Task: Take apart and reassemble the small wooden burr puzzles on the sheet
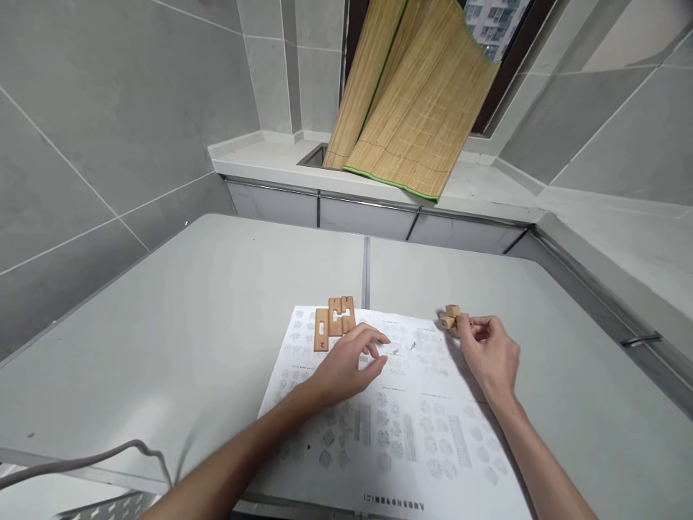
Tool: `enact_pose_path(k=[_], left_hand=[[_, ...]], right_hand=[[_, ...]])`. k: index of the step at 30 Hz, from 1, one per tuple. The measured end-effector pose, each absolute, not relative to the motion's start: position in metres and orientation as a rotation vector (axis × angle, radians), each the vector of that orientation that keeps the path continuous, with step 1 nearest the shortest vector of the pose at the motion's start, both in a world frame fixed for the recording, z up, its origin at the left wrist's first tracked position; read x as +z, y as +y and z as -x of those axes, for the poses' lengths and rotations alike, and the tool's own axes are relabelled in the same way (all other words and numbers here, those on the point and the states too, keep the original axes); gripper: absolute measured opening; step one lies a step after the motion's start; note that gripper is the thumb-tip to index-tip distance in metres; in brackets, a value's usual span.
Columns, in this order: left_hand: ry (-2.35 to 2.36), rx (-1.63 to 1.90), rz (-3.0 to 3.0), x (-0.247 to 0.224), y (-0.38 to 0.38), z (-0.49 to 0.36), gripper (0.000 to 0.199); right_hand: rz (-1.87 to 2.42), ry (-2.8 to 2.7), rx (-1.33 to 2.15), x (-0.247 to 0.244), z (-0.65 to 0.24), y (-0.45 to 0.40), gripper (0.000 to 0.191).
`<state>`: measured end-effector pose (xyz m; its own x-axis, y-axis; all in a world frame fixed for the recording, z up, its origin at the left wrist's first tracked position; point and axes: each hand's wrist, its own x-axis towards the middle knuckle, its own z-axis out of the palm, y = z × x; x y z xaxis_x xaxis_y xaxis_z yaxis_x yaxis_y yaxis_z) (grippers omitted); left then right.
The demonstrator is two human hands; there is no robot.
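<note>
Three flat wooden pieces with cut-outs and printed numbers lie at the top left of a large printed sheet (401,433). The leftmost wooden piece (321,341) has an oval slot; the other two (341,315) sit side by side against it. My left hand (354,361) hovers over the sheet just right of these pieces, thumb and fingers apart, holding nothing. At the sheet's upper right edge, my right hand (490,352) pinches a small cluster of wooden blocks (450,316) between thumb and fingers. The fingers hide part of that cluster.
The sheet lies on a pale table (216,289) with a seam down its middle. Behind it are a white ledge (476,184) and a bamboo blind (411,108) hanging at the window. A grey cable (97,458) runs along the lower left.
</note>
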<state>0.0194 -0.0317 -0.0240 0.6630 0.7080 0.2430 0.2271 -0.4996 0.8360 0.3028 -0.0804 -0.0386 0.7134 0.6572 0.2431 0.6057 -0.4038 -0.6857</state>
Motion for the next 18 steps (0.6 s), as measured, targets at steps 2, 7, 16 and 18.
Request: enact_pose_path(k=[2,7,16,18], left_hand=[[0.726,0.729,-2.053,-0.023,-0.032,-0.019,0.018],[0.726,0.712,-2.056,-0.022,-0.032,-0.017,0.016],[0.738,0.689,-2.04,-0.022,-0.033,-0.017,0.014],[0.737,0.681,-2.049,-0.022,-0.032,-0.018,0.014]], right_hand=[[2.148,-0.955,0.098,-0.038,-0.303,-0.08,0.028],[2.102,-0.976,0.067,-0.039,-0.303,-0.081,0.03],[1.605,-1.344,-0.099,-0.033,-0.275,-0.088,0.019],[1.554,-1.524,0.052,-0.034,-0.264,-0.092,0.023]])
